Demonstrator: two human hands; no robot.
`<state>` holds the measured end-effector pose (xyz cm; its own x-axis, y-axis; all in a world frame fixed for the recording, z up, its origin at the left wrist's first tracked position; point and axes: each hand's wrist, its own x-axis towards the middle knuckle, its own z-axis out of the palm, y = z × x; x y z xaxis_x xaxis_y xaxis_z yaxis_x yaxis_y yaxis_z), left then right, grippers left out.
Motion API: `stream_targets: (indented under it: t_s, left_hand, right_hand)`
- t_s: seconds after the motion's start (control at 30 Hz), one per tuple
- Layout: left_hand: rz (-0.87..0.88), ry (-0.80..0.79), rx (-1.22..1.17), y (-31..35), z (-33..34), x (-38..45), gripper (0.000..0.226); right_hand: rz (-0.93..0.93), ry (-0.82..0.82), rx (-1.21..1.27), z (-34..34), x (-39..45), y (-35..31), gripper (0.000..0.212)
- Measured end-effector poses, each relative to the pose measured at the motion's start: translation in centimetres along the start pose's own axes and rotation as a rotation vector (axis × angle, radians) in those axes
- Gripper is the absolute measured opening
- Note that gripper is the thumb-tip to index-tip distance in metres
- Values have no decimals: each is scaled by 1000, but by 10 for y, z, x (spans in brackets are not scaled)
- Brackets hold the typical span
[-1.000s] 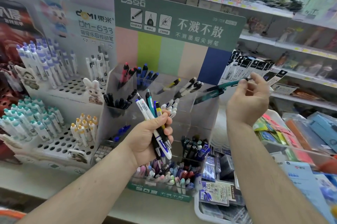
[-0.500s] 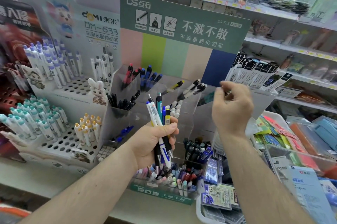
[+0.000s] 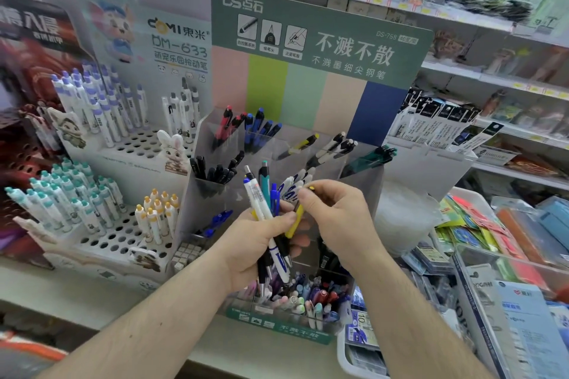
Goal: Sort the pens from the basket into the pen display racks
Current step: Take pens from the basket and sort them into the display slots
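My left hand grips a bunch of pens, white, teal and blue, tips down, in front of the clear pen rack. My right hand has come up against the bunch and pinches a yellow pen near its top end, while that pen still stands among the others. The rack's upper pockets hold red, blue, black, yellow and white pens. Dark green pens lie in its top right pocket. The basket is not in view.
A white holed stand with white pens is at the left. The rack's bottom tray holds several mixed pens. Packaged stationery fills bins at the right, and store shelves run behind.
My right hand left a dark green pen in the top right pocket, came down and left to the bunch, and took hold of the yellow pen. The left hand stayed roughly in place.
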<state>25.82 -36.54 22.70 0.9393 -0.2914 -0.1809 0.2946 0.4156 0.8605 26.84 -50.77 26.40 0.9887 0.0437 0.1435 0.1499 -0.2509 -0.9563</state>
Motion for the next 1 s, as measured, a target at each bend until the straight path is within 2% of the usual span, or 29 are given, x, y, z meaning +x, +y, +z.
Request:
stream_targets:
  t_s: [0.07,0.13,0.2,0.3,0.4,0.53,0.7,0.87,0.93,1.0]
  left_hand:
    - [-6,49,-41,1,-6,0,4]
    - [-19,70,-58,4,-11,-3,14]
    - [-29,68,-65,5,-15,-6,17]
    - [-52,71,-144,7,-20,-9,4]
    - [-61,70,-225,11,-25,-11,12]
    - [-48,48,-356,16,-30,-15,15]
    - [2,-106,-511,18,-43,-17,50]
    - [40,-132,-504,21,-47,-16,50]
    - [50,-127,-513,24,-51,-15,48]
    - [50,-113,-498,27,-53,-15,46]
  right_hand:
    - [7,129,119,-3,2,-2,15]
    - [58,180,350,-5,6,-3,19]
    - [80,187,480,-6,7,-3,24]
    - [108,171,560,-1,6,-4,25]
    - [150,171,655,3,7,-4,25]
    - [171,206,642,10,10,-4,21]
    - [199,207,643,17,13,-1,25]
    - [246,247,651,28,13,-1,21]
    - [247,312,673,30,16,-4,16]
    - [155,440,617,30,20,-10,13]
